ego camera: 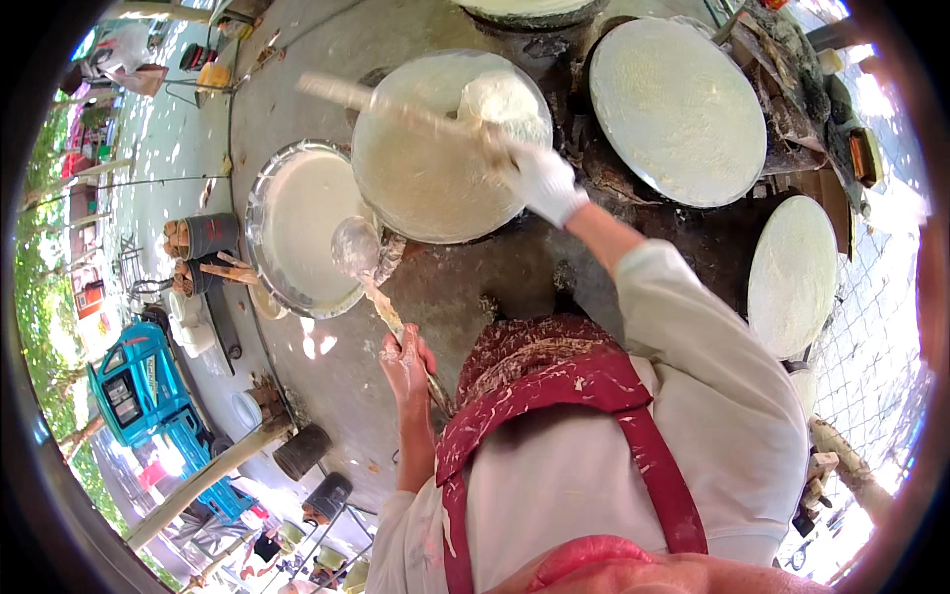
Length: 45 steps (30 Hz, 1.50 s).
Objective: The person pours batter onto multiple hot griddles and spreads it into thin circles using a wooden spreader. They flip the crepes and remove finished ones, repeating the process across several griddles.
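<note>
My left hand (pixel 407 360), bare and smeared with batter, grips the handle of a metal ladle (pixel 356 246). The ladle's bowl hangs over the right side of a wide metal basin (pixel 261 271) of pale batter (pixel 308 215). In a white glove, my right hand (pixel 545 182) holds a long wooden spreader (pixel 415 119), blurred by motion, across a round griddle (pixel 453 200). A thin pale layer coats this griddle, and a thicker whitish mass (pixel 499 98) lies at its far right side. The glove hides the spreader's near end.
More round griddles with pale coatings stand at the right (pixel 679 111), lower right (pixel 793 278) and top edge (pixel 531 6). Dark buckets (pixel 211 234), a wooden pole (pixel 208 479) and a blue three-wheeled vehicle (pixel 148 386) are at the left. Wire fencing (pixel 868 297) borders the right.
</note>
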Available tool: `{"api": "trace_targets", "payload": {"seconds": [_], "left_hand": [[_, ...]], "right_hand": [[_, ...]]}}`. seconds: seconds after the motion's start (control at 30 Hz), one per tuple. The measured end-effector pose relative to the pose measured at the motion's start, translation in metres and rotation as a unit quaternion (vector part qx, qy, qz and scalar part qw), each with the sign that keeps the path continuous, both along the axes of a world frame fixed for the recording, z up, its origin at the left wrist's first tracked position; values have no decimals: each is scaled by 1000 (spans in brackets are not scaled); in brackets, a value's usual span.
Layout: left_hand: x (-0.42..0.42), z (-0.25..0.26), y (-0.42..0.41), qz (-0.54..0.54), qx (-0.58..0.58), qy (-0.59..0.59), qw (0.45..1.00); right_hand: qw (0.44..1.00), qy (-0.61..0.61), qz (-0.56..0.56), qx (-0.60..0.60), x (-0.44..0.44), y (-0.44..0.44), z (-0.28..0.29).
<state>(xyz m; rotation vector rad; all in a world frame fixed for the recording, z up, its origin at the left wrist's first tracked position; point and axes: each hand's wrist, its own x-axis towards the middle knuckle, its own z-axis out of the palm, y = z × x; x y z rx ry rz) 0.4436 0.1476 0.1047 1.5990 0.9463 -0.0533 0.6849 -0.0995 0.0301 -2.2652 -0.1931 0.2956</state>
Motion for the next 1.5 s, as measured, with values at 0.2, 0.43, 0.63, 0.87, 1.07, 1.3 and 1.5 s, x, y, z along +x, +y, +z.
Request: {"api": "trace_targets", "payload": {"seconds": [0.2,0.43,0.63,0.87,1.07,1.3,1.5], "left_hand": [[28,4,-14,-42,10,-32,999],[148,-11,0,-200,26,-95,975],[297,-53,13,-330,-76,-68,939],[296,-73,30,-401,-205,28,892],[250,-77,70,-276,-325,61,902],[252,-63,74,-249,-554,48,793],[286,-36,192,-321,-747,40,580]], "right_hand": [[823,248,-314,404,-129,-61,-90],[834,236,-294,403,-108,-87,-81],[896,300,-225,236,-128,-63,-24],[762,294,-404,412,-184,69,-29],[727,211,-451,472,-192,113,-40],[719,351,-385,460,-179,176,26],[846,213,-422,246,-160,137,-13]]}}
